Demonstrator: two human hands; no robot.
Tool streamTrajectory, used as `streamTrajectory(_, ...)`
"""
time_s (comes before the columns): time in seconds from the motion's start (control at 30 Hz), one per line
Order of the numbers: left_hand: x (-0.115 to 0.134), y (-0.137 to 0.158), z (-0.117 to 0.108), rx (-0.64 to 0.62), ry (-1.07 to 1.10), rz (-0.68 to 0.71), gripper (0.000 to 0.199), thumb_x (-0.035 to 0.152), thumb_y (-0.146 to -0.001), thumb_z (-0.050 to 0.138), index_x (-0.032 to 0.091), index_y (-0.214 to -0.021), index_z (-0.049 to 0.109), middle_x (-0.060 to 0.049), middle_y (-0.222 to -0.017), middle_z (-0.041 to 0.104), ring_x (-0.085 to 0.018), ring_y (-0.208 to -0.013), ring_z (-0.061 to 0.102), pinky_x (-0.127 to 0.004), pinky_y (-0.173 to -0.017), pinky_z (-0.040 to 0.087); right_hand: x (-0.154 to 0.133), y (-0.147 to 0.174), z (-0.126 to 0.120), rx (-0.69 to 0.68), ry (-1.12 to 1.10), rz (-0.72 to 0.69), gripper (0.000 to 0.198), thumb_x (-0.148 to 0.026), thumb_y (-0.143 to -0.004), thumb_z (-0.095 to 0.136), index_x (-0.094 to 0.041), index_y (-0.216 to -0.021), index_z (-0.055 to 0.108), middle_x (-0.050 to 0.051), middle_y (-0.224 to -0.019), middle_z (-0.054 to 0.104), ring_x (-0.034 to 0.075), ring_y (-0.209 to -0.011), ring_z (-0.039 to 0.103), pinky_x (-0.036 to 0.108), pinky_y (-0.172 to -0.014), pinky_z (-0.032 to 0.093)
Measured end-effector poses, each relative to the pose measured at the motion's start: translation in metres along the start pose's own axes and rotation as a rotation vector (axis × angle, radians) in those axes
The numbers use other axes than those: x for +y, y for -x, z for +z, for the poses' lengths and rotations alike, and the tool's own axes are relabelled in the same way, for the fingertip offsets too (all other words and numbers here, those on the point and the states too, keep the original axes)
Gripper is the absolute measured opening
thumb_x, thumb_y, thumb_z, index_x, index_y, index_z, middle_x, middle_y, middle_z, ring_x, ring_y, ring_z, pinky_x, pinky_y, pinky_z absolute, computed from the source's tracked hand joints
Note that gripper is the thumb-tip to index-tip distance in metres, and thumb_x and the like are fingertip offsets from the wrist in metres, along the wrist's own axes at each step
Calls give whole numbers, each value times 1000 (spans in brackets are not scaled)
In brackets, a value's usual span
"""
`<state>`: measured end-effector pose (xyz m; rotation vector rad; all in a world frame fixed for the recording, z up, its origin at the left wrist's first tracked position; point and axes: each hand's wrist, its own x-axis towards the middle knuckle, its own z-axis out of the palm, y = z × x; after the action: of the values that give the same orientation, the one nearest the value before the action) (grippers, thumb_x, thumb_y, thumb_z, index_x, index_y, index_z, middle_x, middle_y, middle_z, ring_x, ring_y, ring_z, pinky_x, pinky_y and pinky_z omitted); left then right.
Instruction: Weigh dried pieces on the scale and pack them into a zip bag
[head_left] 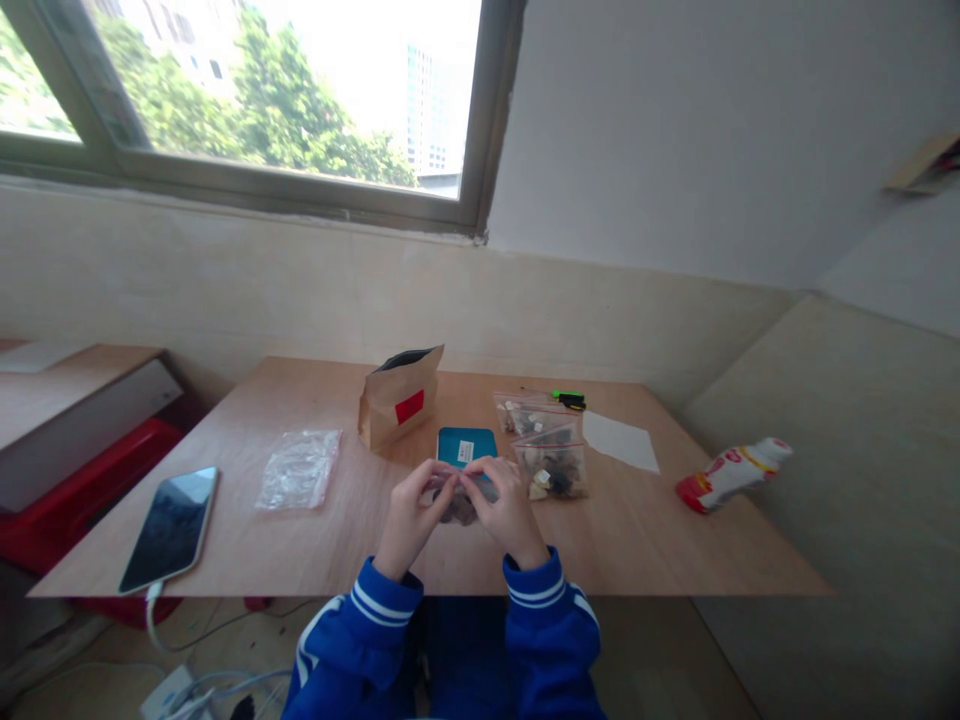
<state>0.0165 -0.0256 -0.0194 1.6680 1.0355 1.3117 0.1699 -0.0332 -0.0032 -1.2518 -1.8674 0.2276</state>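
My left hand (411, 517) and my right hand (508, 508) meet above the near middle of the wooden table (337, 560). Together they pinch the top edge of a small clear zip bag (459, 503) with dark small pieces inside. Both arms wear blue sleeves with white stripes. Just behind the hands lies a teal flat box (466, 444) with a white label. To the right of my right hand lie two more clear bags with small parts (551, 468) (534, 415).
A brown paper bag with a red sticker (399, 404) stands behind the hands. An empty clear bag (298, 468) and a charging phone (169, 528) lie at left. A white sheet (619, 441), green-black tool (568, 398) and white-red bottle (732, 472) sit at right.
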Motion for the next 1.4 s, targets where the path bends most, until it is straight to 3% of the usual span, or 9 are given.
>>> streamTrajectory(0.23, 5, 1, 1, 1, -107, 68, 11, 28, -86, 56, 19, -85, 62, -1, -81, 68, -14, -77, 66, -23, -71, 50, 3, 1, 10, 110, 45, -48, 22, -6, -84, 49, -20, -69, 58, 1, -69, 63, 20, -74, 55, 32, -71, 35)
streamTrajectory(0.47, 3, 1, -7, 62, -65, 26, 14, 31, -86, 57, 19, -84, 62, -1, -80, 68, -15, -76, 65, -23, -69, 50, 7, 1, 10, 55, -56, 35, 9, -24, -87, 60, -22, -81, 66, 1, -79, 69, 19, -78, 61, 32, -75, 41)
streamTrajectory(0.57, -2, 0, -13, 64, -51, 17, 14, 32, -86, 57, 19, -85, 62, -2, -80, 69, -15, -77, 65, -24, -70, 50, 14, 2, 11, 52, -49, 40, 12, -23, -87, 61, -23, -76, 67, 2, -75, 69, 20, -77, 61, 32, -74, 42)
streamTrajectory(0.9, 2, 0, -17, -77, 38, -47, 17, 34, -87, 56, 17, -89, 59, -2, -81, 67, -15, -77, 64, -25, -70, 50, 14, 7, 14, 93, 33, 21, 25, -3, -82, 51, -21, -68, 61, 2, -68, 65, 19, -72, 59, 32, -70, 40)
streamTrajectory(1.13, -9, 1, -18, -11, 23, -39, 19, 35, -88, 53, 18, -85, 62, -1, -77, 68, -14, -72, 64, -23, -66, 48, 24, 9, 13, 23, -7, 75, 12, -20, -84, 63, -24, -76, 71, 2, -74, 69, 20, -76, 61, 32, -72, 43)
streamTrajectory(1.27, -11, 2, -19, -16, 19, -56, 19, 34, -88, 54, 19, -84, 64, -1, -76, 69, -15, -69, 65, -22, -61, 47, 33, 11, 12, 7, -23, 116, 11, -21, -81, 67, -26, -74, 74, 2, -72, 69, 20, -75, 62, 31, -71, 45)
streamTrajectory(1.4, -12, 2, -23, 77, 10, -80, 19, 36, -87, 55, 19, -82, 64, 0, -72, 69, -15, -65, 64, -22, -59, 47, 38, 14, 10, -8, -33, 134, 14, -18, -81, 65, -25, -74, 74, 2, -73, 71, 20, -74, 62, 31, -70, 46)
